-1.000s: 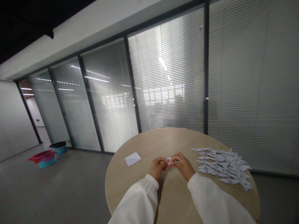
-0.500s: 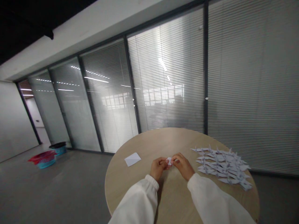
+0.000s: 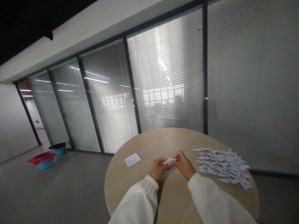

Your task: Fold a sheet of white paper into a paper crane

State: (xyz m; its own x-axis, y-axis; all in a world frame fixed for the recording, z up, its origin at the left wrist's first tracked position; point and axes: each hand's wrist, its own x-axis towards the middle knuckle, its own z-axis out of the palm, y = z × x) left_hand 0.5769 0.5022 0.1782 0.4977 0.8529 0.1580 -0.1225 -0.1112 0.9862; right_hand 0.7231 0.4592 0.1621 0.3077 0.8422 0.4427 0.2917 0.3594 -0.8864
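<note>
The left hand (image 3: 158,169) and right hand (image 3: 184,165) pinch a small folded paper (image 3: 170,161) above the round table (image 3: 163,137). Many finished paper cranes (image 3: 220,165) lie at 3 o'clock; one flat paper sheet (image 3: 132,160) remains at 10 o'clock.

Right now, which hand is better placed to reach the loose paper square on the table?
Probably your left: the left hand is nearer the white paper square, though it and the right hand both pinch the folded paper.

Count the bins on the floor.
2: a red-lined bin and, just behind it, a black-lined bin.
</note>
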